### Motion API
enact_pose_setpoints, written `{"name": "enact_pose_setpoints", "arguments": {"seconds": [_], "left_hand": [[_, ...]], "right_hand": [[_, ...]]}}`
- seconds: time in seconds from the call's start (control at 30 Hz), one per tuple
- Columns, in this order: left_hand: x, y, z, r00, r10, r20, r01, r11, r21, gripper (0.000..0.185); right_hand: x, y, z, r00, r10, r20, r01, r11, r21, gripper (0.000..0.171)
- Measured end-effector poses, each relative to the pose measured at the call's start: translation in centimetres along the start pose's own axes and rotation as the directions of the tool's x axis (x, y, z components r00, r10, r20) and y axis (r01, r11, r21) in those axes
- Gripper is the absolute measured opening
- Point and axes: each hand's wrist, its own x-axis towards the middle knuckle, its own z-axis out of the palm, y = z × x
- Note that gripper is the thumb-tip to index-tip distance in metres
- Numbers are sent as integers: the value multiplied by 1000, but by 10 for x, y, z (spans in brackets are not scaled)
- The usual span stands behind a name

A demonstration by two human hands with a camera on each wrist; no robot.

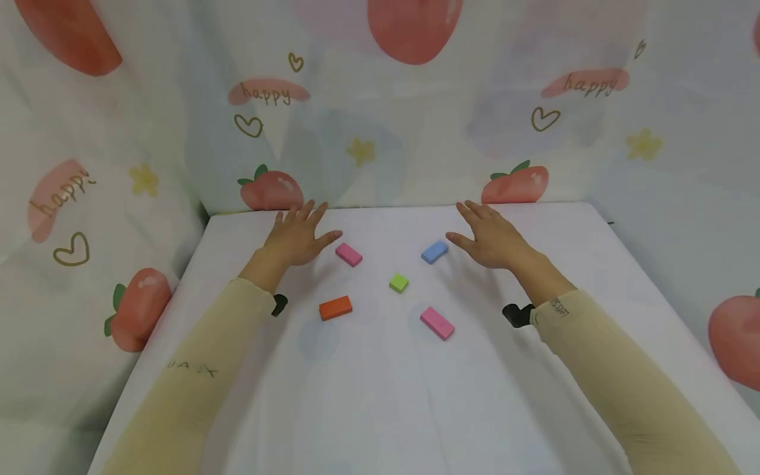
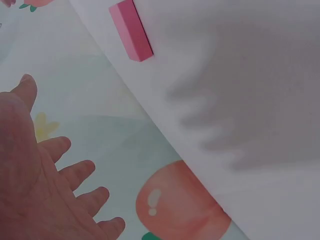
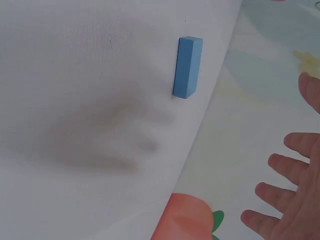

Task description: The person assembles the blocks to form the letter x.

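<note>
My left hand hovers flat over the far left of the white table, fingers spread and holding nothing; a small pink block lies just right of its thumb. In the left wrist view that hand is open, with the pink block above it. My right hand also hovers open, its thumb close to a blue block. The right wrist view shows the spread fingers and the blue block. An orange block, a green cube and a longer pink block lie nearer me.
A cloth backdrop printed with strawberries, hearts and "happy" hangs behind and beside the table. The table's far edge runs just beyond my fingertips. Wrist-worn cameras sit under both sleeves.
</note>
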Motion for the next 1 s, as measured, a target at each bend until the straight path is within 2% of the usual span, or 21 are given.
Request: {"name": "enact_pose_setpoints", "arguments": {"seconds": [0.33,0.5,0.67,1.0], "left_hand": [[-8,15,7,1000,17,-2,-17,999,-43,83],[-11,20,6,1000,16,-3,-16,998,-63,83],[-11,26,5,998,46,-33,-49,995,-89,81],[-14,43,15,996,73,-42,-78,988,-136,79]], "right_hand": [[-20,-3,2,999,-39,-19,40,999,28,81],[-21,-9,2,998,-57,-11,58,998,27,80],[-23,-13,3,997,-72,-24,73,997,32,79],[-32,-11,15,998,-53,-23,55,996,69,79]]}}
